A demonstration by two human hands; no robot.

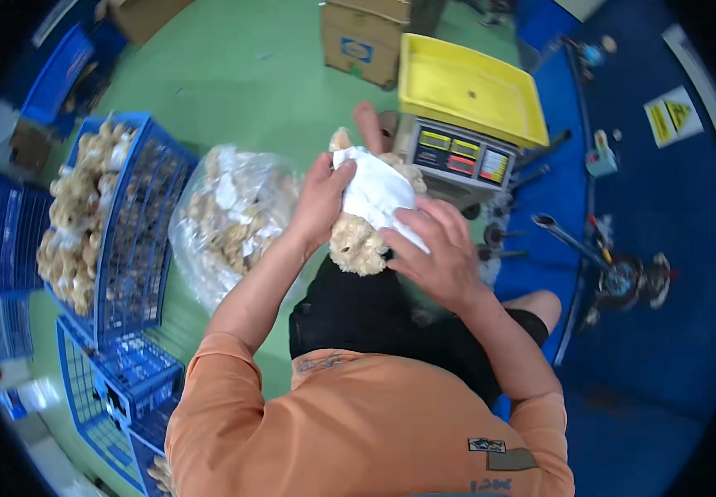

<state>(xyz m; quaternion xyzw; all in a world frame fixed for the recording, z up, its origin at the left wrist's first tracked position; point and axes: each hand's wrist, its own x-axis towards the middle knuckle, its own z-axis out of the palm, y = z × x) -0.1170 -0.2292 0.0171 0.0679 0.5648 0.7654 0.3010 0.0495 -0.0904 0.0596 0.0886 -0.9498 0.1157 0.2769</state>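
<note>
Above my lap I hold a fluffy tan plush toy (359, 247) with a white cloth piece (376, 189) over its body. My left hand (321, 195) is closed on its left side, thumb pressed on the white cloth. At the lower right of the toy, my right hand (436, 253) touches the cloth with its fingers spread apart. The toy's curly head end points toward me, and tan limbs show at its far end. Part of its body is hidden under the cloth.
A clear plastic bag (200, 273) of similar plush toys lies on the floor at left. Beyond it stands a blue crate (138, 240) heaped with plush toys. A scale (463, 157) bearing a yellow tray (478, 87) is ahead right, near a cardboard box (359, 33). Blue machinery (569, 236) lines the right.
</note>
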